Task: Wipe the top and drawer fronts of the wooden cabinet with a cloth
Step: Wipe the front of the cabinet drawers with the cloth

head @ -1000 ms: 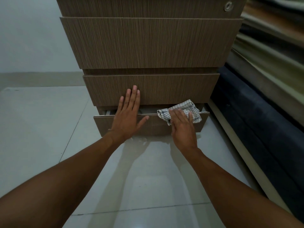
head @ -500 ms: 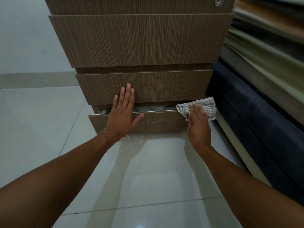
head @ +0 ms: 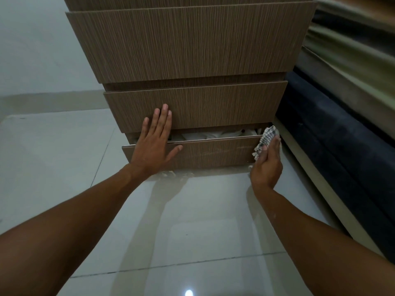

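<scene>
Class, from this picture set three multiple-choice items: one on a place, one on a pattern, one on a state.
1. Where is the checked cloth?
A. at the bottom drawer's right end
B. on the floor
C. on the cabinet's top

2. The cloth's pattern?
A. plain red
B. pale with dark checks
C. floral

3. The brown wood-grain bottom drawer is:
A. shut flush
B. removed
C. pulled out slightly

Answers: 1 A, the right hand presses it there; 2 B, a dark grid shows; 3 C, white contents show behind its front.

I see both forearms bare to the frame edge, no sleeves, and no rings on left hand [head: 152, 146] or right hand [head: 267, 167]
</scene>
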